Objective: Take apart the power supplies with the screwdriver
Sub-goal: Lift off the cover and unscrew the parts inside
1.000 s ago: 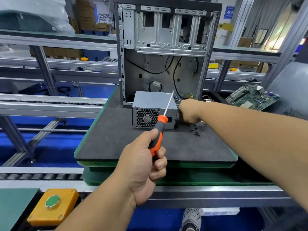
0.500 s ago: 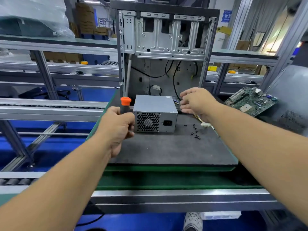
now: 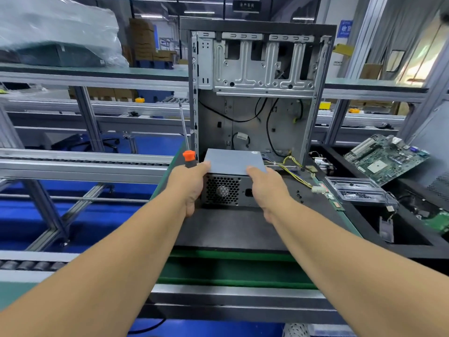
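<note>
Both our hands have closed in, right hand (image 3: 263,188) and screwdriver (image 3: 188,152)-holding left hand (image 3: 192,186) gripping mid-frame power supply (image 3: 234,164); its cables (image 3: 291,173) might snag.

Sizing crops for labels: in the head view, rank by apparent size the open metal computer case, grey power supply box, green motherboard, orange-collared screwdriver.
1. open metal computer case
2. grey power supply box and green motherboard: alike, and hands cover part of the box, so unranked
3. orange-collared screwdriver, handle mostly hidden in the left hand
</note>
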The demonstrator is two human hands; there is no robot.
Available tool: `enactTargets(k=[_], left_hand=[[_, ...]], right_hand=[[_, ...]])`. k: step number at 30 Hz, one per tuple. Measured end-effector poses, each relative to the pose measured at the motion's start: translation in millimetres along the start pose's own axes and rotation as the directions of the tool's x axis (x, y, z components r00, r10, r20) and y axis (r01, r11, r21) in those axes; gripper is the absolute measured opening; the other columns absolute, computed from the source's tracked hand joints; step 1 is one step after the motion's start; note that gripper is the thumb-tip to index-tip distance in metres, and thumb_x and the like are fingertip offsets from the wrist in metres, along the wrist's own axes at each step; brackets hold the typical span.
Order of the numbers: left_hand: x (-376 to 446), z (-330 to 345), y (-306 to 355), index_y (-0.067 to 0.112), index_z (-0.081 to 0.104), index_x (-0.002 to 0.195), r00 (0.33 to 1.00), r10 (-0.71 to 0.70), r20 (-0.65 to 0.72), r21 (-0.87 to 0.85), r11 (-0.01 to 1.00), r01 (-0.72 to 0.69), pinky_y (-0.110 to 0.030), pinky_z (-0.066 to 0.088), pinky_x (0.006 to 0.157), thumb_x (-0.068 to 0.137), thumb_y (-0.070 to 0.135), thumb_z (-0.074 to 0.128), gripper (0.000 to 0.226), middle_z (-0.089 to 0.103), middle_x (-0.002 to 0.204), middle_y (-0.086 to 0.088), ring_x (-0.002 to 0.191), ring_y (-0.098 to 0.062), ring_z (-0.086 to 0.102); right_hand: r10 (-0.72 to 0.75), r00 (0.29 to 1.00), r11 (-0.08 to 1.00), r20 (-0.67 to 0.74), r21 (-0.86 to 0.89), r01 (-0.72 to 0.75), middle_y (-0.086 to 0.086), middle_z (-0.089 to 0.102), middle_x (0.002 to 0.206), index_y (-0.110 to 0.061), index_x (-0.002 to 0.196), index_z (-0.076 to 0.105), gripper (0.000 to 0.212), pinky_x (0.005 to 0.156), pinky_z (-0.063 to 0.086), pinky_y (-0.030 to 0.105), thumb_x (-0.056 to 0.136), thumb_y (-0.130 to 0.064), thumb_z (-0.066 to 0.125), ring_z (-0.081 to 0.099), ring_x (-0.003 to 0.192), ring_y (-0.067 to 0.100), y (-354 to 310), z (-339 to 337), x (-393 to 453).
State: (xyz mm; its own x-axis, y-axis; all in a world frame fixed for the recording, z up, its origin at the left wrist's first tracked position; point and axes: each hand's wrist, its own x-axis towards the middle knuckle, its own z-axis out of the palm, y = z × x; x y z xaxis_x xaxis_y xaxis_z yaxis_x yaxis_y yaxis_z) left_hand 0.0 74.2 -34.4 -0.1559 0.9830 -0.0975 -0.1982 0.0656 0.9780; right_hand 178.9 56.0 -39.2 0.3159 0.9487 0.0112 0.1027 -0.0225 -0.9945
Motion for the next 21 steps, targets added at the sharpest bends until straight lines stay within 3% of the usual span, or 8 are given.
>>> enactTargets(k=[4, 8, 11, 13, 16, 17, 19, 21], left_hand=[[-16.8, -15.2, 11.9, 0.019, 0.071, 0.092, 0.998, 0.036, -0.044, 0.034, 0.999, -0.035, -0.059, 0.050, 0.102, 0.068, 0.043, 0.078, 0.035, 0.075, 0.105, -0.013, 0.106, -0.037, 0.069], [-25.1, -23.1, 30.7, 0.015, 0.066, 0.085, 0.993, 0.072, -0.093, 0.047, 0.997, -0.068, -0.042, 0.049, 0.076, 0.070, 0.035, 0.077, 0.028, 0.066, 0.077, -0.007, 0.077, -0.026, 0.062], [-28.0, -24.2, 51.7, 0.017, 0.063, 0.077, 0.984, 0.147, -0.098, 0.069, 0.988, -0.140, -0.036, 0.049, 0.067, 0.081, 0.027, 0.077, 0.018, 0.066, 0.060, 0.001, 0.058, -0.018, 0.062], [-29.6, -21.8, 71.8, 0.016, 0.063, 0.081, 0.980, 0.185, -0.074, 0.041, 0.982, -0.182, -0.043, 0.059, 0.068, 0.083, 0.023, 0.077, 0.015, 0.069, 0.070, -0.004, 0.064, -0.021, 0.066], [-34.2, -12.7, 100.0, 0.015, 0.064, 0.090, 0.977, 0.210, 0.027, 0.008, 0.978, -0.211, -0.059, 0.061, 0.083, 0.085, 0.021, 0.077, 0.015, 0.073, 0.094, -0.017, 0.084, -0.032, 0.073], [-36.6, -8.9, 106.2, 0.015, 0.065, 0.093, 0.973, 0.218, 0.071, -0.002, 0.976, -0.218, -0.059, 0.060, 0.084, 0.088, 0.022, 0.076, 0.015, 0.074, 0.100, -0.018, 0.088, -0.033, 0.075], [-38.9, -2.0, 111.5, 0.014, 0.067, 0.099, 0.959, 0.236, 0.157, -0.026, 0.972, -0.235, -0.055, 0.061, 0.085, 0.091, 0.026, 0.074, 0.015, 0.077, 0.103, -0.013, 0.089, -0.030, 0.076], [-40.6, 1.9, 108.1, 0.014, 0.070, 0.099, 0.948, 0.249, 0.199, 0.012, 0.966, -0.256, -0.046, 0.062, 0.084, 0.093, 0.027, 0.072, 0.014, 0.078, 0.102, -0.011, 0.090, -0.028, 0.073]], right_hand=[[-0.041, 0.999, 0.999, 0.028, -0.018, 0.042, -0.007, 0.070, 0.103, -0.026, 0.107, 0.067, 0.025, 0.067, 0.042, 0.030, 0.097, -0.045, 0.055, 0.060, 0.087, 0.011, -9.1, 11.0, -15.5], [-0.096, 0.994, 0.994, 0.049, -0.046, 0.099, -0.007, 0.070, 0.102, -0.027, 0.102, 0.068, 0.026, 0.070, 0.045, 0.030, 0.098, -0.049, 0.054, 0.058, 0.086, 0.011, -24.6, 13.0, -25.4], [-0.226, 0.973, 0.974, 0.051, -0.022, 0.227, -0.009, 0.073, 0.103, -0.032, 0.100, 0.069, 0.022, 0.071, 0.047, 0.028, 0.096, -0.050, 0.056, 0.061, 0.086, 0.008, -43.6, 11.2, -28.5], [-0.287, 0.957, 0.958, 0.050, 0.023, 0.286, -0.012, 0.072, 0.105, -0.035, 0.107, 0.066, 0.022, 0.074, 0.048, 0.028, 0.094, -0.050, 0.059, 0.063, 0.091, 0.006, -65.9, 6.2, -27.4], [-0.204, 0.969, 0.973, 0.136, 0.137, 0.186, -0.002, 0.071, 0.123, -0.029, 0.135, 0.056, 0.047, 0.087, 0.057, 0.042, 0.092, -0.046, 0.060, 0.068, 0.110, 0.023, -106.3, -7.8, -18.7], [-0.141, 0.976, 0.981, 0.164, 0.156, 0.115, 0.000, 0.073, 0.118, -0.028, 0.132, 0.058, 0.042, 0.079, 0.059, 0.040, 0.093, -0.042, 0.060, 0.070, 0.103, 0.025, -118.7, -16.2, -17.1], [-0.030, 0.981, 0.982, 0.190, 0.187, -0.006, -0.001, 0.077, 0.088, -0.023, 0.108, 0.066, 0.017, 0.071, 0.058, 0.033, 0.093, -0.032, 0.063, 0.068, 0.084, 0.022, -137.4, -37.9, -15.3], [-0.038, 0.991, 0.974, 0.130, 0.227, 0.008, 0.002, 0.072, 0.086, -0.021, 0.098, 0.065, 0.005, 0.086, 0.054, 0.041, 0.093, -0.020, 0.066, 0.064, 0.090, 0.025, -147.6, -64.2, -7.4]])
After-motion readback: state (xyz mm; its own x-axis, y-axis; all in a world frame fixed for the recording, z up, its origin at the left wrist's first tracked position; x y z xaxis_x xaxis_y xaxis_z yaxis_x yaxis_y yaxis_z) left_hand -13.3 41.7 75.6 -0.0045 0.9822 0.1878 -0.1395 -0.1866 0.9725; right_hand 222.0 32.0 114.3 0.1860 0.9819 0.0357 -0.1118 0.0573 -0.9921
